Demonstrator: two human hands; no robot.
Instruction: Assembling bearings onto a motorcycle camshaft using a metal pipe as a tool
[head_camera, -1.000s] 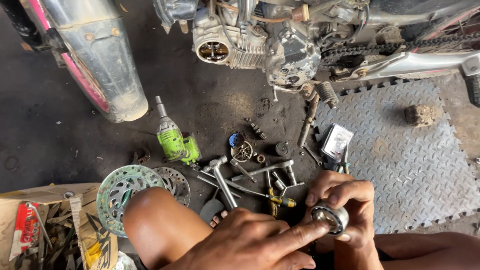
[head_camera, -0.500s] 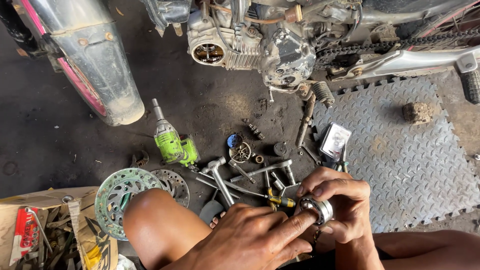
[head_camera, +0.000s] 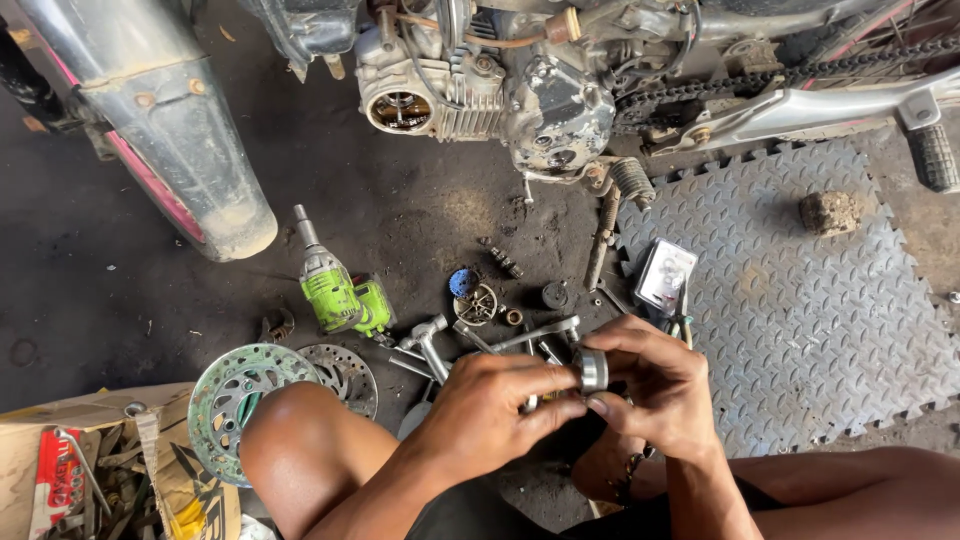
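Both hands, left hand (head_camera: 490, 415) and right hand (head_camera: 655, 390), pinched closed around a round metal part (head_camera: 592, 370) (probably a bearing) above the floor (head_camera: 120, 300).

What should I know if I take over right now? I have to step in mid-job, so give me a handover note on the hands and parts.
Left hand: fingertips pinch the round metal part.
Right hand: grips the same part from the other side, over the knees.
Around: sockets and wrenches lie on the floor just ahead, green impact driver to the left, two brake discs by the left knee, engine beyond.
Done: part is off the floor, in hand.
Left: it is not fitted anywhere yet.
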